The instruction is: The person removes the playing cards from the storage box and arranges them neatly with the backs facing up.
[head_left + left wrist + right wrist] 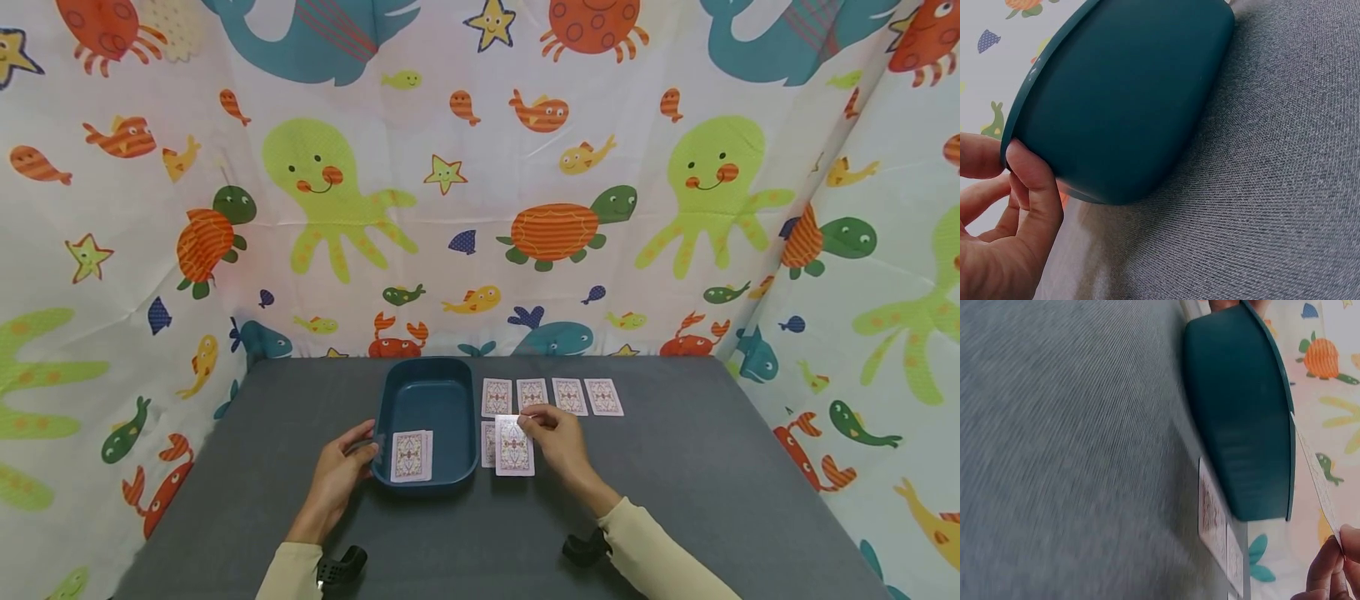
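Observation:
My left hand (337, 479) pinches the left rim of a dark teal plastic tub (381, 400); the left wrist view shows thumb and finger on either side of the rim (1019, 109). Inside the tub lies a small stack of playing cards (409, 457), patterned backs up. To the right of the tub, my right hand (561, 442) pinches one playing card (514, 454) by its upper right corner. In the right wrist view that held card (1315, 472) appears nearly edge-on, above the table. A card on the table (487, 446) is partly hidden behind it.
Several face-down cards (570, 397) form a row on the grey cloth-covered table (675, 500), right of the tub. A white curtain (465, 225) printed with sea animals hangs behind and at both sides. Each wrist wears a black band (341, 568).

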